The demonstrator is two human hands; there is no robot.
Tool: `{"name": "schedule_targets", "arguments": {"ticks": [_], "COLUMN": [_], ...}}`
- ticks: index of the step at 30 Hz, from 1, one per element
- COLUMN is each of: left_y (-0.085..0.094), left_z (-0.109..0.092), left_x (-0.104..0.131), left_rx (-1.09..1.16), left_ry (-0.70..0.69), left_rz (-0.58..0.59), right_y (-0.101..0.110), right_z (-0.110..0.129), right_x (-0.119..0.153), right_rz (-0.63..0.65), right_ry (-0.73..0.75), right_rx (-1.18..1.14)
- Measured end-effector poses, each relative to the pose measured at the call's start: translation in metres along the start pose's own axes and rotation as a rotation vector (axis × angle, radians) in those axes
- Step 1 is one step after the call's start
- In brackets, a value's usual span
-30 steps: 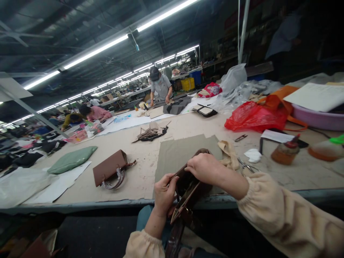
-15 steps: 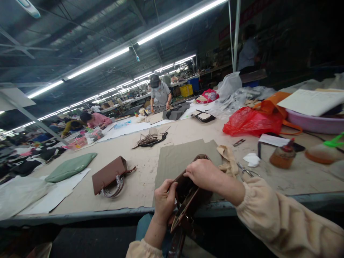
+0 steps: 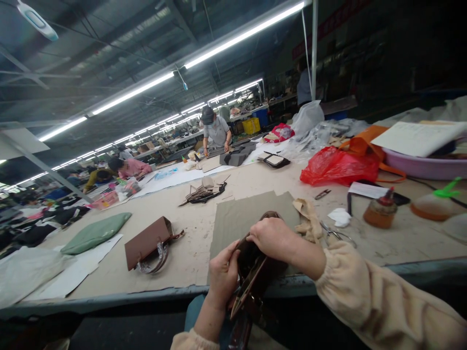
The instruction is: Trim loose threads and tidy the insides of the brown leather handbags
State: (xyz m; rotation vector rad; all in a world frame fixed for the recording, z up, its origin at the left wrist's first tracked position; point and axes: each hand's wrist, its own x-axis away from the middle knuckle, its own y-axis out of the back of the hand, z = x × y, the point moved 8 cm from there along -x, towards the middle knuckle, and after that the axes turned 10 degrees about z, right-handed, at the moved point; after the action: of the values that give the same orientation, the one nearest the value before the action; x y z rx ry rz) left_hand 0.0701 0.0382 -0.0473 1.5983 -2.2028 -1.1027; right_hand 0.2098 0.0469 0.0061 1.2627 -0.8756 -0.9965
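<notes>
A dark brown bag (image 3: pixel 260 272) is tilted at the table's front edge, its opening facing up toward me. My left hand (image 3: pixel 223 273) pinches the near left part of its rim between thumb and fingers. Farther along the same rim, my right hand (image 3: pixel 272 238) grips the edge, with its fingertips partly hidden inside. Under and behind the bag lies a grey-green sheet (image 3: pixel 241 218). A second brown bag (image 3: pixel 149 243), its handle wrapped in clear plastic, lies on the table to the left.
Scissors (image 3: pixel 337 234), beige fabric scraps (image 3: pixel 308 218), a glue bottle (image 3: pixel 380 211) and a red plastic bag (image 3: pixel 337 167) are to the right. A green pouch (image 3: pixel 97 233) lies far left. Across the table a person (image 3: pixel 217 130) bends over dark pieces.
The view has shifted slightly. My hands keep their hold on the bag's rim, with the left fingers a little higher and the rim edge less visible between the hands.
</notes>
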Motion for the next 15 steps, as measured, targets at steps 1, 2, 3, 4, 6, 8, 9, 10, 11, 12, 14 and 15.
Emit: {"name": "schedule_targets", "arguments": {"ticks": [1, 2, 3, 4, 6, 8, 9, 10, 11, 12, 14, 15], "left_y": [0.000, 0.000, 0.000, 0.000, -0.001, -0.002, -0.002, -0.003, -0.003, -0.003, -0.001, 0.001], "left_z": [-0.002, -0.003, -0.005, -0.006, -0.007, -0.007, -0.007, -0.008, -0.009, -0.011, -0.017, -0.020], "left_x": [0.000, -0.001, -0.001, -0.001, -0.001, -0.001, -0.001, -0.001, -0.001, -0.001, -0.002, -0.004], "left_rx": [-0.003, -0.009, -0.015, -0.021, -0.031, -0.039, -0.043, -0.047, -0.052, -0.061, -0.091, -0.110], "left_ry": [-0.012, -0.022, -0.030, -0.035, -0.039, -0.045, -0.050, -0.057, -0.065, -0.075, -0.099, -0.112], "left_rz": [0.004, 0.007, 0.011, 0.014, 0.024, 0.036, 0.046, 0.056, 0.068, 0.079, 0.094, 0.097], "right_y": [0.000, 0.001, 0.001, 0.001, 0.001, 0.000, -0.001, -0.001, -0.001, -0.001, 0.000, 0.000], "right_z": [0.000, 0.000, 0.000, 0.000, 0.000, 0.000, 0.000, 0.000, -0.001, -0.001, -0.002, -0.003], "right_x": [0.000, 0.001, 0.001, 0.001, 0.001, 0.000, 0.000, -0.001, -0.001, -0.001, -0.001, -0.001], "right_rz": [-0.002, -0.004, -0.006, -0.007, -0.005, 0.001, 0.003, 0.004, 0.004, 0.003, -0.001, -0.003], "right_ry": [0.001, 0.001, 0.001, 0.001, 0.000, -0.004, -0.007, -0.009, -0.010, -0.012, -0.016, -0.018], "right_rx": [-0.002, -0.003, -0.006, -0.008, -0.013, -0.017, -0.018, -0.019, -0.020, -0.021, -0.024, -0.027]}}
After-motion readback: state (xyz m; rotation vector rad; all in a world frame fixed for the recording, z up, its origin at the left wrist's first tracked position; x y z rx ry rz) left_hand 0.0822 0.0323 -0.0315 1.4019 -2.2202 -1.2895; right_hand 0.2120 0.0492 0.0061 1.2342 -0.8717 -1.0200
